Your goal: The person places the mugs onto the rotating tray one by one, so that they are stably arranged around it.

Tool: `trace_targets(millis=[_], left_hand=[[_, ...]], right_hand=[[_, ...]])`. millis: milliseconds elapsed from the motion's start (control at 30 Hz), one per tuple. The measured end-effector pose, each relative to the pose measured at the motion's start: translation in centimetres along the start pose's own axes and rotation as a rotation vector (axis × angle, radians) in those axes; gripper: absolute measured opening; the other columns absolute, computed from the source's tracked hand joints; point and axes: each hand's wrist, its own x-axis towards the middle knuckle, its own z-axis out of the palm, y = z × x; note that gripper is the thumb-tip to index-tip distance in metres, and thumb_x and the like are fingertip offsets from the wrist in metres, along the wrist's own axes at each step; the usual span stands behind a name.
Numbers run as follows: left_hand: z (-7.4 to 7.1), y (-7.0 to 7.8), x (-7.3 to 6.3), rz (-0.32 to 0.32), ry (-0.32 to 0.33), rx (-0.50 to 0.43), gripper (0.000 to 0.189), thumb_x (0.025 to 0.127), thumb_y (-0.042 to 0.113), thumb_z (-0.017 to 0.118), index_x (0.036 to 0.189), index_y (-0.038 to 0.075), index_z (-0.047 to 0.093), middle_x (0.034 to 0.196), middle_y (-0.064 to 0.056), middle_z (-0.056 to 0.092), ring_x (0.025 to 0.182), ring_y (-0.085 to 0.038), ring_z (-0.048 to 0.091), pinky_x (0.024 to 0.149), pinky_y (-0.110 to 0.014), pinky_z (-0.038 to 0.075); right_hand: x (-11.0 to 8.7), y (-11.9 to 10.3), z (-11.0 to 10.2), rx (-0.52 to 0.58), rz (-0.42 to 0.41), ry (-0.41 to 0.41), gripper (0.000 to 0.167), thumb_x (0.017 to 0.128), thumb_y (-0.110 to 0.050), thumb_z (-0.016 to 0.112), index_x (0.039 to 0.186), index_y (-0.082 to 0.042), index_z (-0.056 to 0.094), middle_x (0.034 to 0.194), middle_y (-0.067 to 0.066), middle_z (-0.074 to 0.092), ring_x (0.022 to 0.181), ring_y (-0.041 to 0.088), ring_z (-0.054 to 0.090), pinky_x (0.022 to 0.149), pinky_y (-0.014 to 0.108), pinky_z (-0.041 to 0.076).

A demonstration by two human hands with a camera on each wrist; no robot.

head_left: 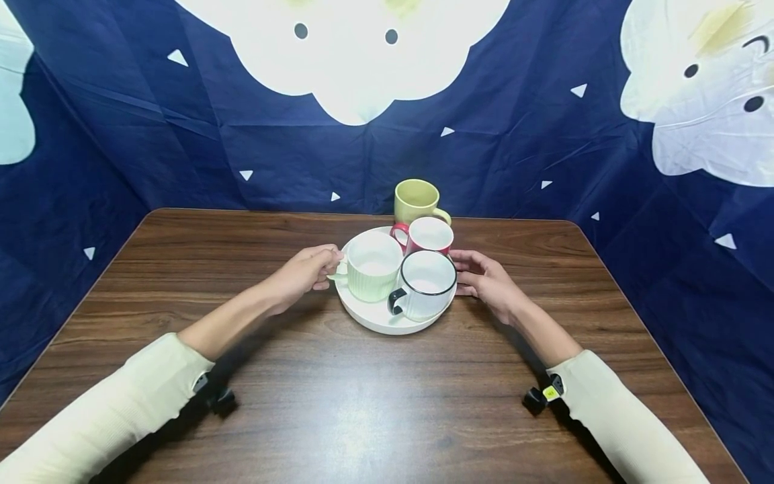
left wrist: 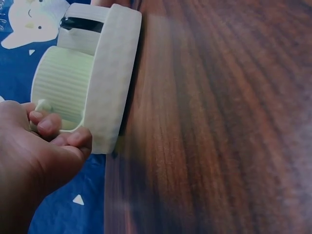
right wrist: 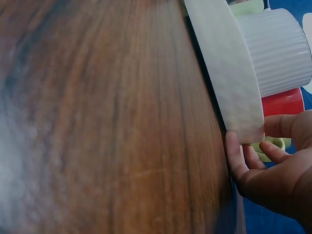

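A round white tray (head_left: 387,325) holds a pale green ribbed mug (head_left: 370,282), a white mug with a black rim and handle (head_left: 421,304), and a red mug with a white inside (head_left: 431,235). My left hand (head_left: 311,267) grips the green mug's handle, with fingers curled through it in the left wrist view (left wrist: 44,146). The green mug sits upright within the tray. At the tray's right side my right hand (head_left: 486,281) holds the edge, its fingers on either side of the tray wall (right wrist: 234,83) in the right wrist view.
Just behind the tray stands a yellow-green mug (head_left: 416,198), near the far edge of the brown wooden table (head_left: 272,403). A dark blue cloth (head_left: 272,154) with white cloud figures hangs behind the table and along its sides.
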Motion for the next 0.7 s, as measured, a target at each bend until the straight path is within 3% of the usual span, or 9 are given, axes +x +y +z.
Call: trace_targets(millis=[300, 467, 567, 700], left_hand=[[-0.4, 0.2, 1.0, -0.013, -0.032, -0.025, 0.035, 0.115, 0.019, 0.046, 0.081, 0.014, 0.040, 0.080, 0.005, 0.038, 0.069, -0.010, 0.032, 0.062, -0.021, 0.029], [-0.8, 0.5, 1.1, -0.022, -0.035, 0.008, 0.034, 0.116, 0.021, 0.047, 0.084, 0.012, 0.043, 0.079, 0.005, 0.039, 0.068, -0.010, 0.032, 0.065, -0.021, 0.031], [-1.0, 0.7, 1.0, -0.012, -0.029, 0.017, 0.025, 0.116, 0.018, 0.049, 0.093, 0.010, 0.052, 0.082, 0.003, 0.043, 0.069, -0.010, 0.034, 0.068, -0.021, 0.035], [-1.2, 0.6, 0.9, 0.036, -0.025, 0.017, 0.013, 0.119, 0.016, 0.050, 0.118, 0.006, 0.058, 0.093, -0.002, 0.052, 0.072, -0.012, 0.040, 0.070, -0.022, 0.040]], right_hand=[[0.1, -0.2, 0.1, 0.002, -0.004, 0.003, 0.058, 0.111, 0.003, 0.058, 0.167, 0.003, 0.044, 0.159, 0.022, 0.051, 0.122, 0.011, 0.063, 0.094, 0.024, 0.065], [0.1, -0.3, 0.2, -0.007, -0.006, 0.004, 0.057, 0.111, 0.003, 0.058, 0.166, 0.003, 0.045, 0.157, 0.021, 0.052, 0.122, 0.012, 0.062, 0.093, 0.024, 0.065], [0.1, -0.3, 0.2, -0.005, -0.010, 0.006, 0.057, 0.111, 0.003, 0.058, 0.166, 0.003, 0.045, 0.155, 0.019, 0.054, 0.120, 0.010, 0.063, 0.092, 0.024, 0.065], [0.2, -0.1, 0.1, -0.003, -0.014, 0.009, 0.056, 0.111, 0.004, 0.057, 0.166, 0.004, 0.045, 0.153, 0.018, 0.056, 0.117, 0.008, 0.065, 0.091, 0.025, 0.065]])
